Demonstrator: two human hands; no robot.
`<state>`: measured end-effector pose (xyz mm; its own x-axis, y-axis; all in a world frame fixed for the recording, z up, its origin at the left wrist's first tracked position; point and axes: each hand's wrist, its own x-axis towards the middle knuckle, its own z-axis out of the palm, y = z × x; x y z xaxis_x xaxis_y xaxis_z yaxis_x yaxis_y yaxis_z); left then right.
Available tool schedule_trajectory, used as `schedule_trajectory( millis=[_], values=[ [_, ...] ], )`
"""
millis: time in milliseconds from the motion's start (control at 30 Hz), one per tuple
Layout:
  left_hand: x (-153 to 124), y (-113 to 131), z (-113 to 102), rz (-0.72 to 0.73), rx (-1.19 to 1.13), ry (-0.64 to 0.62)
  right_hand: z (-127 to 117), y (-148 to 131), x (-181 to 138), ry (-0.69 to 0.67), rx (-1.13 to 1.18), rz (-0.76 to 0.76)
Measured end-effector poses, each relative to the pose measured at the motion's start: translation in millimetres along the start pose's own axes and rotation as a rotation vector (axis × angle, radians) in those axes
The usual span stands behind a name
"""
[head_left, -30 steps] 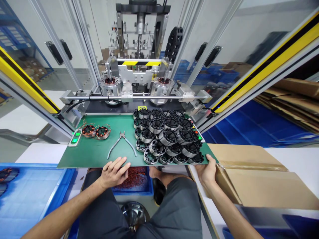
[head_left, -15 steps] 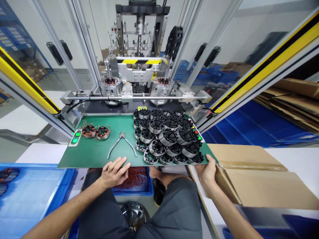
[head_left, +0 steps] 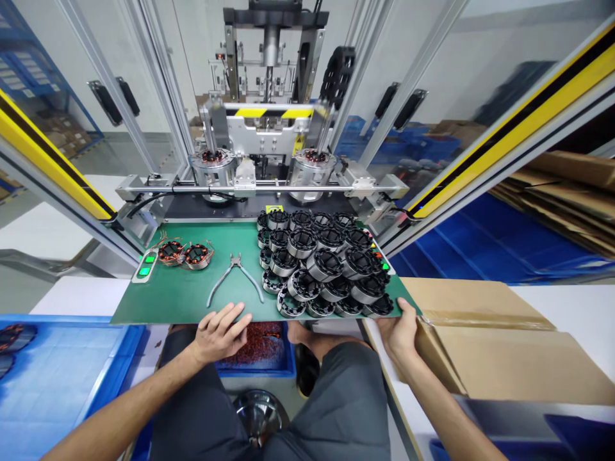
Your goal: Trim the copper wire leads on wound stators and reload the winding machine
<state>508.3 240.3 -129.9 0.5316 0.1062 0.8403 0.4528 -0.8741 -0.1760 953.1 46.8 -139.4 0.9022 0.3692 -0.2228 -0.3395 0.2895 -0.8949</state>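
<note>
My left hand (head_left: 221, 333) lies at the front edge of the green work surface (head_left: 158, 288), fingers stretched out and holding nothing. A pair of cutting pliers (head_left: 235, 261) with spread grey-blue handles lies just beyond its fingertips. At the right front corner, my right hand (head_left: 400, 330) grips the edge of the surface, thumb on top and the other fingers largely hidden below. Stacked metal-and-black stator cores (head_left: 324, 264) stand between the pliers and that hand. Two copper-wound stators (head_left: 196, 255) sit at the left.
Behind the surface, a machine holds two wound stators in metal fixtures (head_left: 312, 171) under a striped crossbar (head_left: 269, 113). Yellow-black posts (head_left: 519, 118) flank it. A blue tray (head_left: 52, 378) is at left, a cardboard box (head_left: 509, 358) at right, and a bin of copper scraps (head_left: 257, 370) below.
The machine's striped crossbar and black cable chain have shifted slightly upward. My hands, the pliers and the stators stay where they were.
</note>
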Motion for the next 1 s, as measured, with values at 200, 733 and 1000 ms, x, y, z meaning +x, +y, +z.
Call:
schedule_trajectory(
  millis=[200, 733, 1000],
  values=[
    [2.7, 0.4, -1.0, 0.005, 0.0, -0.001, -2.2, -0.7, -0.2, -0.019, 0.003, 0.0],
    [-1.9, 0.1, 0.4, 0.004, 0.003, -0.007, -5.8, 3.6, 3.5, -0.014, 0.004, -0.014],
    [-2.7, -0.5, 0.1, 0.01, 0.005, -0.014, -2.1, 0.9, 1.4, -0.012, 0.01, -0.02]
  ],
)
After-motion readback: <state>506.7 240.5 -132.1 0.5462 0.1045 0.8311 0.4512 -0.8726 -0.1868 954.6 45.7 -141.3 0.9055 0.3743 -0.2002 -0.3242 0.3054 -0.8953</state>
